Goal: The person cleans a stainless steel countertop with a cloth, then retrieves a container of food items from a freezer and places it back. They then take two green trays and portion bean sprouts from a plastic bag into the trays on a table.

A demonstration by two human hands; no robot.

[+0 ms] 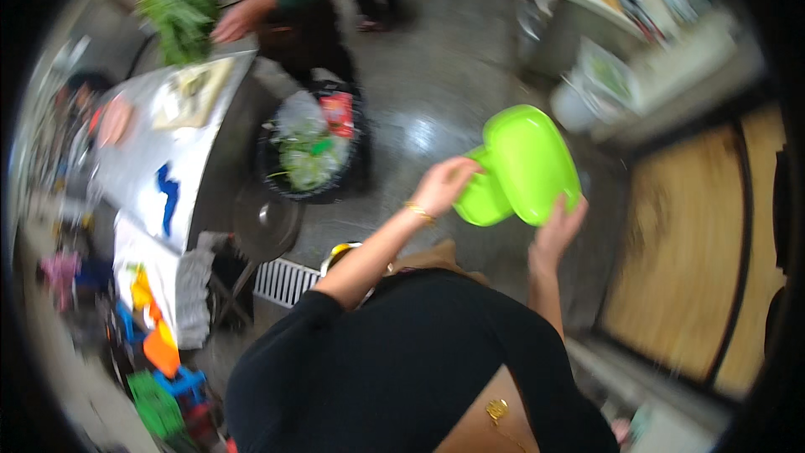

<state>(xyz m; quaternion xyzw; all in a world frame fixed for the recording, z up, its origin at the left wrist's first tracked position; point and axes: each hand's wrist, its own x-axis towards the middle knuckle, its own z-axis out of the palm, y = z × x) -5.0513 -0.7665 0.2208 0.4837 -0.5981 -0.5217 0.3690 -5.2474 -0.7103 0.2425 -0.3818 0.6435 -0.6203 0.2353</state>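
My left hand [442, 187] grips the edge of a lime-green plastic tray [483, 204]. A second lime-green tray [531, 157], with rounded corners, overlaps the first and hides part of it. My right hand [560, 226] holds this second tray by its near right corner. Both trays are in the air above the dark floor in front of my body. Whether either one carries anything cannot be made out; the visible surface of the upper one looks bare.
A lined bin [311, 145] of scraps stands left of centre beside a metal worktable [138, 157]. Another person's hand [242, 20] is near leafy greens [185, 9]. A floor grate [286, 282] lies at lower left, a white bucket [573, 104] at upper right, wooden panels [679, 258] at right.
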